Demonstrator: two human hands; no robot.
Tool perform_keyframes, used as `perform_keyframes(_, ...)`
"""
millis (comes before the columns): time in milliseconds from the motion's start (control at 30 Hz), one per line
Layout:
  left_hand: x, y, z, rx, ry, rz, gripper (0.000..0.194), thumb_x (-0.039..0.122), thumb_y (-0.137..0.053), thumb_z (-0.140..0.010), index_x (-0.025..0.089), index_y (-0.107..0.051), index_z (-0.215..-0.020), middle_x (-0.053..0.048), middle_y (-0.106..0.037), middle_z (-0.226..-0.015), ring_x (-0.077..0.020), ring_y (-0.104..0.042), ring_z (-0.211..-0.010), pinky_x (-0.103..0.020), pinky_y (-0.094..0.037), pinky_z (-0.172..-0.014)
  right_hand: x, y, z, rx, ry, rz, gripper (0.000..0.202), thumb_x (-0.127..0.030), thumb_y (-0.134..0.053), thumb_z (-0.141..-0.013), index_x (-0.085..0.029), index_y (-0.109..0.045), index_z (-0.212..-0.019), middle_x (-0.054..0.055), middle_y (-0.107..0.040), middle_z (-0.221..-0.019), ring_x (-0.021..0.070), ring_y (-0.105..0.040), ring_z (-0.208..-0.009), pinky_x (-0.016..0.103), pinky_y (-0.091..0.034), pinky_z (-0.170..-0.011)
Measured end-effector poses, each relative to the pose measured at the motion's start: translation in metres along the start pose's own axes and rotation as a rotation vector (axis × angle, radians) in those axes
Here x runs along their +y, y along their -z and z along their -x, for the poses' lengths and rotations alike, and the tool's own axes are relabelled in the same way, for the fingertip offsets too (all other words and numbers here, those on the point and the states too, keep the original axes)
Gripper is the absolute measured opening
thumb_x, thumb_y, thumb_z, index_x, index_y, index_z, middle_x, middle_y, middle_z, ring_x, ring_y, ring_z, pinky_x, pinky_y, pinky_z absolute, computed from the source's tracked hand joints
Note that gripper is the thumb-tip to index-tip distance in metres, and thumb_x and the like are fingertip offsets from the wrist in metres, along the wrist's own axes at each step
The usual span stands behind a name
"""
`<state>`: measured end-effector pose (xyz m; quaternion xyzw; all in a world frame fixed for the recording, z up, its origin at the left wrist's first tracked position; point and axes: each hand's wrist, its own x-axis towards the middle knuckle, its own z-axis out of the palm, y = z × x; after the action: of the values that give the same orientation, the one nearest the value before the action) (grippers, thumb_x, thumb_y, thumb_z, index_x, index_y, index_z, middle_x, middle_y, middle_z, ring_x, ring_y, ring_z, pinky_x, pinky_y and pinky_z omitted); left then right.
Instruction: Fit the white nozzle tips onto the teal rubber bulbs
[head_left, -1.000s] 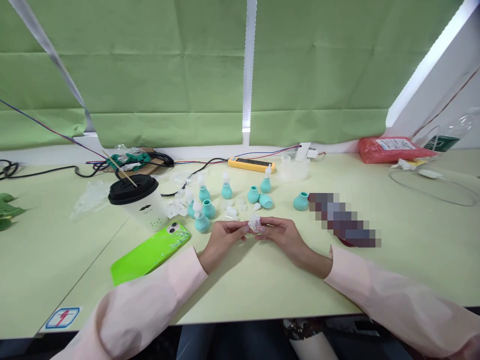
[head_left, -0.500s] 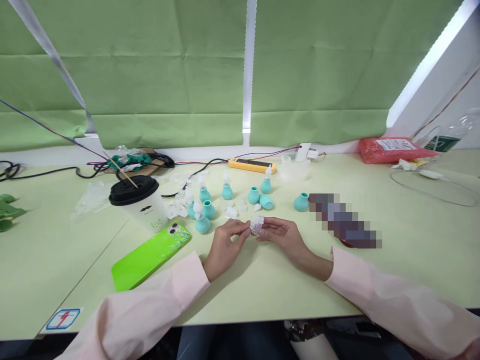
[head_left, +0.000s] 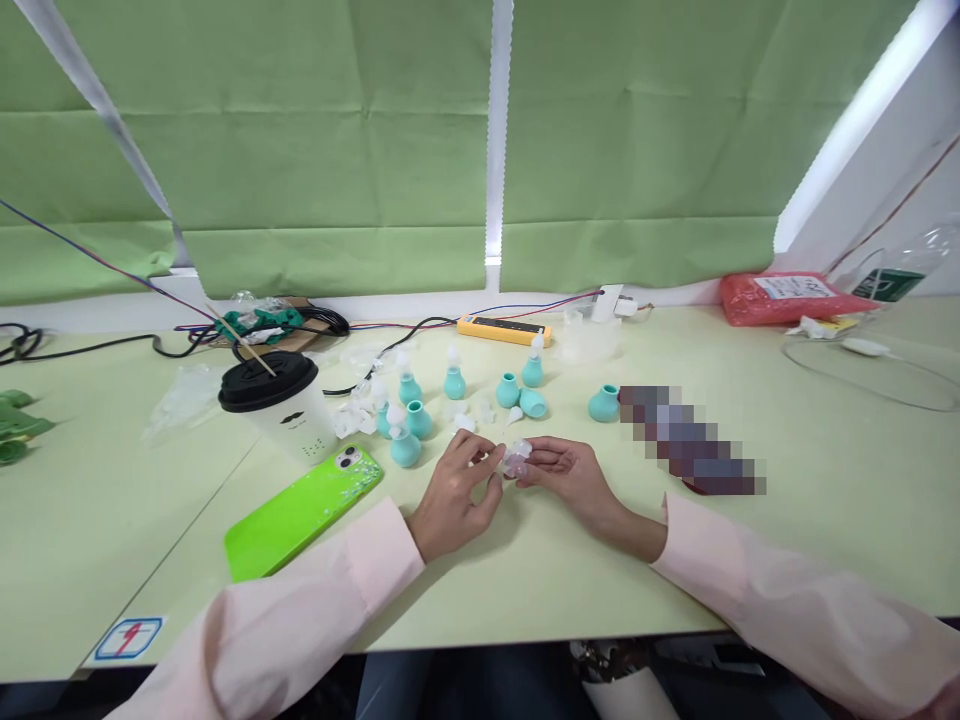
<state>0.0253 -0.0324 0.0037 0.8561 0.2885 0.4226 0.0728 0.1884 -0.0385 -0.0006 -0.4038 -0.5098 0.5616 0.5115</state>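
Between the thumb and fingers of my right hand [head_left: 566, 480] is a small cluster of translucent white plastic pieces [head_left: 516, 458]. My left hand [head_left: 457, 500] is just left of it, thumb and index finger parted, the index fingertip close to the cluster; whether they touch I cannot tell. Beyond my hands stand several turquoise squeeze bulbs, one with a clear nozzle [head_left: 405, 447] in front, an open-necked one [head_left: 418, 420] behind, another lying on its side [head_left: 532, 403]. Loose white nozzle pieces [head_left: 465, 423] lie among them.
Left of my hands are a green phone [head_left: 300, 515] and a lidded paper cup [head_left: 289, 430] with a stick. A yellow power strip [head_left: 504, 330] lies at the back, a red package [head_left: 791, 298] at the far right. A pixelated object [head_left: 690, 440] lies to the right.
My left thumb has come away from the index finger, opening the earlier pinch at the plastic cluster. The cluster stays in my right hand, slightly turned.
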Motion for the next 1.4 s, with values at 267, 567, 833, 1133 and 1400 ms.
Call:
perform_keyframes(267, 0.008, -0.001, -0.005, -0.005, 0.245, 0.256, 0.032, 0.027, -0.054, -0.07, 0.018, -0.056, -0.101, -0.007, -0.054, -0.089, -0.0152, -0.052, -0.079, -0.027, -0.048, -0.063, -0.004, 0.001, -0.002, -0.056, -0.024, 0.021, 0.032, -0.03, -0.069, -0.055, -0.016, -0.056, -0.08, 0.003, -0.065, -0.068, 0.0172, -0.06, -0.062, 0.034, -0.047, -0.067)
perform_keyframes(567, 0.008, 0.0, -0.004, 0.136, 0.507, 0.385, 0.023, 0.026, -0.061, -0.061, 0.012, -0.063, -0.079, -0.005, -0.061, -0.073, -0.0127, -0.055, -0.063, -0.027, -0.053, -0.057, -0.014, 0.022, -0.017, -0.015, 0.332, 0.4, 0.035, -0.037, -0.056, -0.068, -0.021, -0.053, -0.099, 0.008, -0.059, -0.097, 0.0209, -0.054, -0.085, 0.035, -0.046, -0.067)
perform_keyframes(833, 0.007, -0.001, -0.006, 0.041, 0.599, 0.515, 0.028, 0.022, -0.062, -0.058, 0.012, -0.063, -0.084, -0.005, -0.059, -0.075, -0.0116, -0.054, -0.064, -0.023, -0.052, -0.056, 0.004, 0.044, -0.048, 0.018, 0.572, 1.463, 0.035, -0.031, -0.044, -0.077, -0.023, -0.048, -0.11, 0.01, -0.039, -0.121, 0.0294, -0.038, -0.099, 0.046, -0.037, -0.077)
perform_keyframes(1133, 0.002, 0.005, -0.013, 0.008, 0.789, 0.809, 0.036, 0.025, -0.063, -0.061, 0.01, -0.058, -0.094, 0.0, -0.053, -0.063, -0.01, -0.052, -0.06, -0.03, -0.052, -0.061, 0.004, 0.049, -0.05, 0.151, 0.561, 1.25, 0.01, -0.016, -0.044, -0.072, -0.017, -0.049, -0.08, 0.01, -0.043, -0.096, 0.0188, -0.047, -0.076, 0.034, -0.042, -0.065)
perform_keyframes(1400, -0.013, 0.011, -0.013, 0.016, 0.789, 0.978, 0.033, 0.032, -0.056, -0.069, 0.01, -0.054, -0.094, -0.001, -0.056, -0.062, -0.0095, -0.053, -0.052, -0.026, -0.048, -0.052, -0.019, 0.033, -0.021, -0.222, 0.167, 0.18, 0.023, -0.022, -0.053, -0.064, -0.021, -0.049, -0.087, 0.004, -0.044, -0.093, 0.0114, -0.046, -0.064, 0.025, -0.043, -0.051)
